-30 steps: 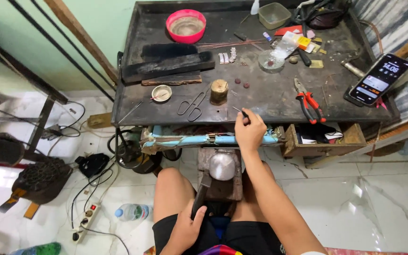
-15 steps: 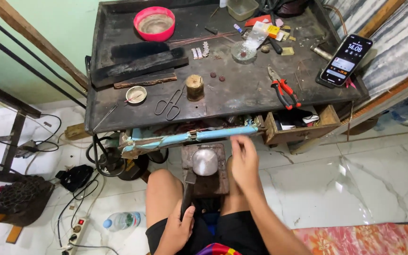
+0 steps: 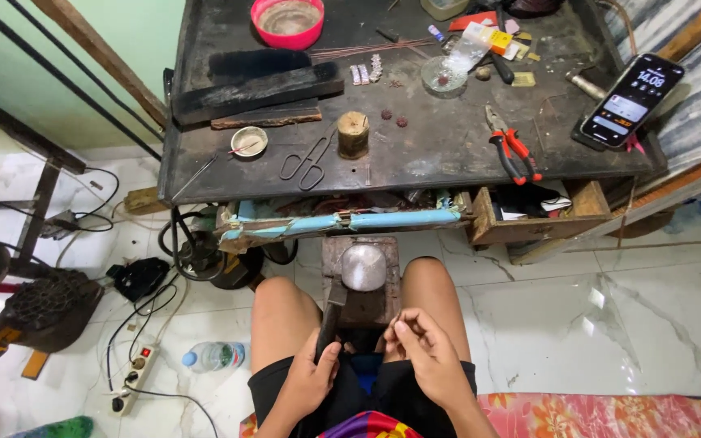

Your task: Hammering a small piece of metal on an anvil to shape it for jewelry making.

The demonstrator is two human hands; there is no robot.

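Note:
I sit on the floor in front of a dark workbench (image 3: 448,154). Between my knees stands a wooden stump (image 3: 379,304) topped by a rounded, shiny steel block (image 3: 364,268). My left hand (image 3: 310,381) grips the dark handle of a hammer (image 3: 331,312), whose head rests beside the block. My right hand (image 3: 423,353) hovers over my lap just right of the stump. Its fingertips are pinched together on something small and thin that I can barely see.
On the bench lie a pink bowl (image 3: 288,20), looped tongs (image 3: 306,162), a short wooden peg (image 3: 353,134), red pliers (image 3: 513,150) and a phone (image 3: 630,101). An open drawer (image 3: 529,219) juts out at the right. A power strip (image 3: 135,369), a bottle (image 3: 214,355) and cables lie on the floor at the left.
My right hand left the bench edge and came down to my lap with its fingers pinched. My left hand rose from my thigh and took the hammer handle. The view tilted down.

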